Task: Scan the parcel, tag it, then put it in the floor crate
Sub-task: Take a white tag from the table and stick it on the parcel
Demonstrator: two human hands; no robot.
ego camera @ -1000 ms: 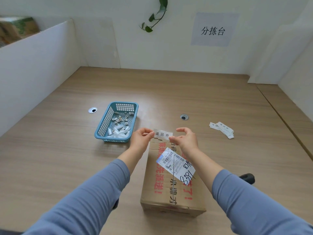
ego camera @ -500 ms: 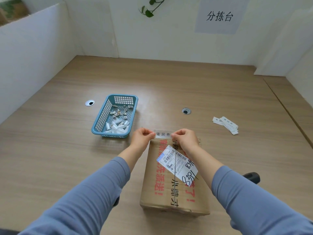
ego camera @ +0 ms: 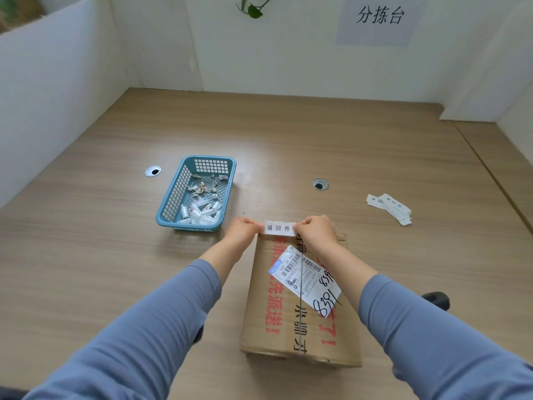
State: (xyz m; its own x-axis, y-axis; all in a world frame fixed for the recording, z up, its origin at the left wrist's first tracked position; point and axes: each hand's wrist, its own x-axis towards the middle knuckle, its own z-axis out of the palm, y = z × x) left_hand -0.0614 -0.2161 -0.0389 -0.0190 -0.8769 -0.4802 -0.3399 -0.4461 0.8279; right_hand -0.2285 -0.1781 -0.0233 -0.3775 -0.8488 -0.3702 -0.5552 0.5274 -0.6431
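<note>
One cardboard parcel [ego camera: 288,321] lies flat on the wooden worktop [ego camera: 288,140], close to the near edge, its long side running away from the person and its top face printed with red and black characters. One white shipping label [ego camera: 302,281], with barcodes and handwritten black digits, is stuck askew on that face. One white tag [ego camera: 279,228], a short strip printed with three black characters, is held level over the far edge of the parcel; whether it touches the cardboard cannot be told. The left hand [ego camera: 240,230] pinches the strip's left end and the right hand [ego camera: 315,230] pinches its right end, the fingers of both curled in; both arms wear blue sleeves. One blue mesh basket [ego camera: 168,197] stands just left of the hands, holding paper scraps [ego camera: 202,209]. One small pile of spare tags [ego camera: 389,207] lies well apart to the right. Two round metal grommets [ego camera: 153,171] are set into the worktop, one left of the basket and one beyond the parcel. White partitions enclose the worktop; on the back wall hang a printed sign [ego camera: 379,15] and a green leaf [ego camera: 253,8].
</note>
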